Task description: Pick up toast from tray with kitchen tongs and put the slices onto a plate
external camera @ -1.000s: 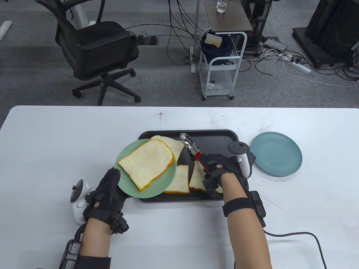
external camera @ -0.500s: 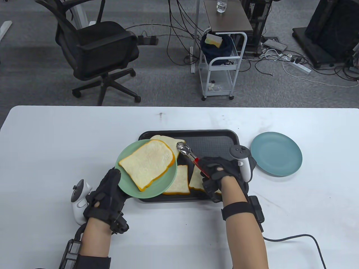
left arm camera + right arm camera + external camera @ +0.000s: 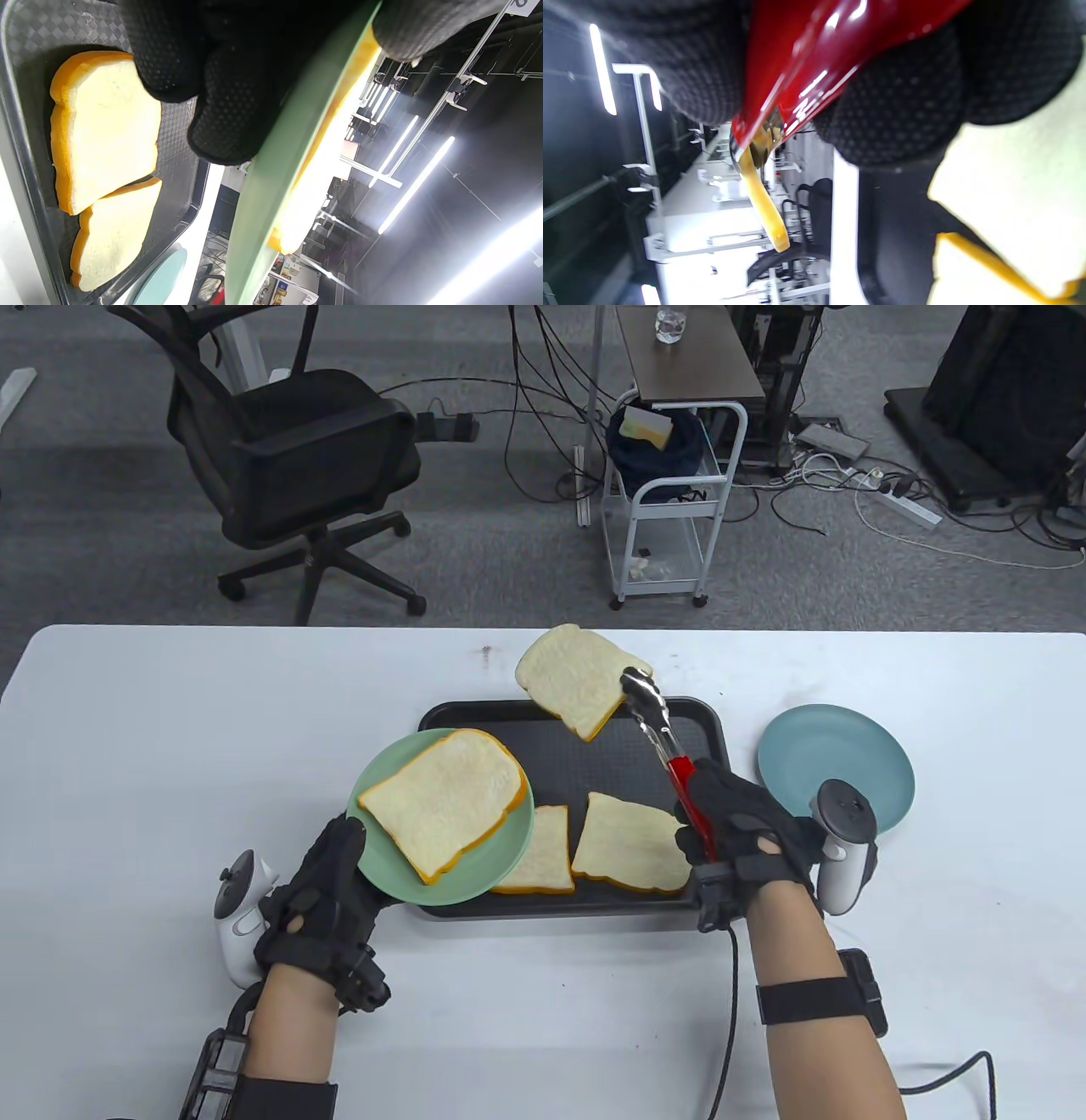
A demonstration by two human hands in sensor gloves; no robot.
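Observation:
My left hand [image 3: 339, 865] holds a green plate [image 3: 501, 861] by its near rim, above the left end of the black tray [image 3: 670, 729]. One toast slice [image 3: 441, 802] lies on that plate. My right hand [image 3: 738, 823] grips the red handles of the tongs [image 3: 657, 721]. Their metal tips clamp a second slice [image 3: 573, 683], which hangs in the air over the tray's far edge. Two more slices [image 3: 543, 853] [image 3: 632, 853] lie on the tray's near side. In the left wrist view my fingers [image 3: 220, 84] sit under the plate's edge [image 3: 280, 161].
A blue plate [image 3: 836, 768] rests on the white table, to the right of the tray and partly behind my right hand's tracker. Beyond the table's far edge stand an office chair [image 3: 288, 466] and a small white cart [image 3: 670, 500].
The tongs closed on the slice at the tray's back left and lifted it up and to the right. My right hand shifted right. The left hand and green plate stayed still.

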